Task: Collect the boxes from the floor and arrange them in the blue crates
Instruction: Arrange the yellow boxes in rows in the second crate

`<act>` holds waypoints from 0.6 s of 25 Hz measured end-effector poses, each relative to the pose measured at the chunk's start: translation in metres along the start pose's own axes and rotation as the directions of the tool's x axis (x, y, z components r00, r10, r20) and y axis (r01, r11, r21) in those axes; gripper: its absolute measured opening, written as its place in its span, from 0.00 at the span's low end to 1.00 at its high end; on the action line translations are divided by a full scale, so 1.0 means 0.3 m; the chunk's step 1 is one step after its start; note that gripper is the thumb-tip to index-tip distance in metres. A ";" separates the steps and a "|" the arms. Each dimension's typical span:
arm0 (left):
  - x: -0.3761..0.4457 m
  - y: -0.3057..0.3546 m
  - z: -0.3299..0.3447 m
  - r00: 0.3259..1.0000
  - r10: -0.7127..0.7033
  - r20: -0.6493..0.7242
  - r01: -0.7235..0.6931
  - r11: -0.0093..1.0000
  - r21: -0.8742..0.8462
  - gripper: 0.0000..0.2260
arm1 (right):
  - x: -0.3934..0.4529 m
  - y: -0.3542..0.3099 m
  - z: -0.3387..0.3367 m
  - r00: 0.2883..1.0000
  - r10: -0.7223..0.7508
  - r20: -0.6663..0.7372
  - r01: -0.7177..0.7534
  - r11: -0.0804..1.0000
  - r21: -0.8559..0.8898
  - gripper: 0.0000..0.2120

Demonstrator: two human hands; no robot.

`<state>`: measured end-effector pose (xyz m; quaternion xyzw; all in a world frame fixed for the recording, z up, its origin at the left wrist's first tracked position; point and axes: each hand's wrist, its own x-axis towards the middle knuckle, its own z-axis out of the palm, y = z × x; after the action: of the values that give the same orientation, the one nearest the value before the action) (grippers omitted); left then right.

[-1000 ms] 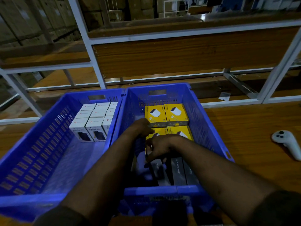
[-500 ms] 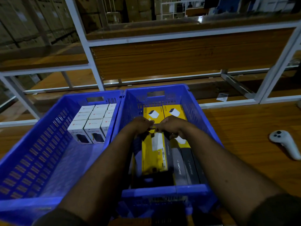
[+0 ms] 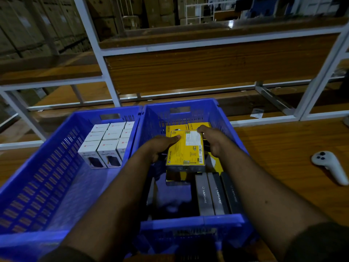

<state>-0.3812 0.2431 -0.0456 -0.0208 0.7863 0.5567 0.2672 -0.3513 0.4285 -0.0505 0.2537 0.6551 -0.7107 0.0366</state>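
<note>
Yellow box [image 3: 186, 148]: gripped flat between left hand [image 3: 162, 146] and right hand [image 3: 212, 141], over right crate [image 3: 222, 222], presumably for level placement.

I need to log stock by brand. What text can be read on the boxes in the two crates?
"LAPCARE": on the spines of the grey boxes standing in the right crate.
"LAPCARE": along the left edge of the yellow box held by both hands.
"HALLEY": on the front white boxes in the left crate; what follows is blurred.
White sticker and fine print on the yellow box: too small to read.
</note>
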 end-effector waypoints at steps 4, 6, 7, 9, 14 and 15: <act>-0.004 0.016 0.000 0.995 0.097 -0.031 -0.100 0.987 -0.128 0.11 | -0.037 -0.007 0.009 0.983 0.074 0.165 -0.073 0.997 -0.012 0.04; -0.012 0.029 0.001 0.990 0.130 -0.056 -0.139 0.968 -0.211 0.13 | -0.049 -0.013 0.014 0.980 0.041 0.195 -0.032 0.998 -0.050 0.03; -0.015 0.032 -0.001 0.991 0.121 -0.049 -0.130 0.955 -0.267 0.17 | -0.050 -0.016 0.016 0.981 -0.009 0.193 0.018 0.999 -0.049 0.07; -0.008 0.034 -0.013 0.999 0.030 0.039 -0.013 0.920 -0.392 0.27 | -0.047 -0.026 0.016 0.974 -0.129 0.187 0.135 0.991 -0.023 0.14; 0.017 0.015 -0.029 0.981 -0.063 0.183 0.151 0.837 -0.525 0.19 | -0.060 -0.028 0.024 0.924 -0.292 0.246 0.307 0.951 -0.025 0.27; 0.020 0.017 -0.026 0.986 -0.061 0.156 0.136 0.836 -0.532 0.15 | -0.057 -0.026 0.024 0.924 -0.290 0.250 0.304 0.953 -0.016 0.27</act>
<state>-0.3909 0.2397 -0.0420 -0.0988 0.5757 0.7414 0.3304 -0.3419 0.4179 -0.0364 0.0610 0.6954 -0.7158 0.0158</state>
